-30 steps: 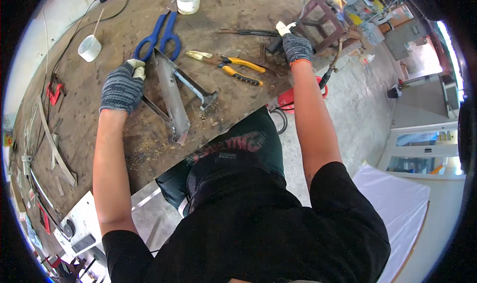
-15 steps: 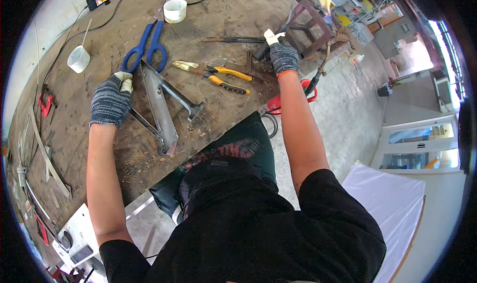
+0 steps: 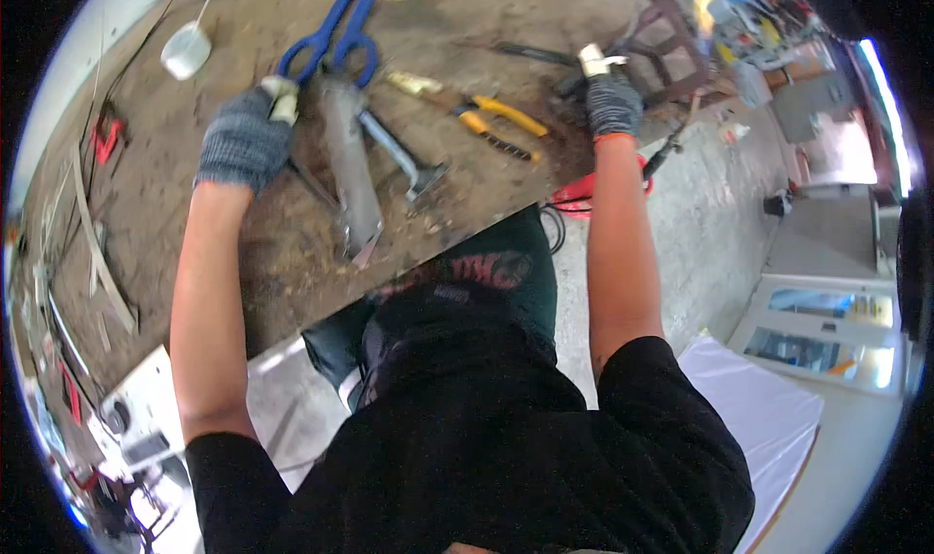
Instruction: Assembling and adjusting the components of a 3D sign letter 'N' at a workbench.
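My left hand (image 3: 245,138), in a grey knit glove with pale fingertips, is closed at the left side of a grey metal bracket (image 3: 352,165). This bracket has a broad flat bar and thinner angled legs, and its lower end lies near the bench's front edge. Large blue-handled scissors (image 3: 326,43) lie just beyond. My gloved right hand (image 3: 613,97) is closed by a dark metal stand (image 3: 671,53); what its fingers hold is hidden against dark tools. A flame (image 3: 702,7) burns above the stand. Yellow-handled pliers (image 3: 501,124) lie between my hands.
A pale-tipped tool (image 3: 418,85) lies left of the pliers. White cups (image 3: 185,50) stand at the back of the stained workbench (image 3: 263,291). A red clamp (image 3: 105,141) and thin strips (image 3: 102,252) lie at the left. Something red (image 3: 574,192) sits below the bench's right edge.
The whole view has shifted, so the bench things appear higher and farther right. The bracket shows more of its broad face. Both hands stay closed at about the same places.
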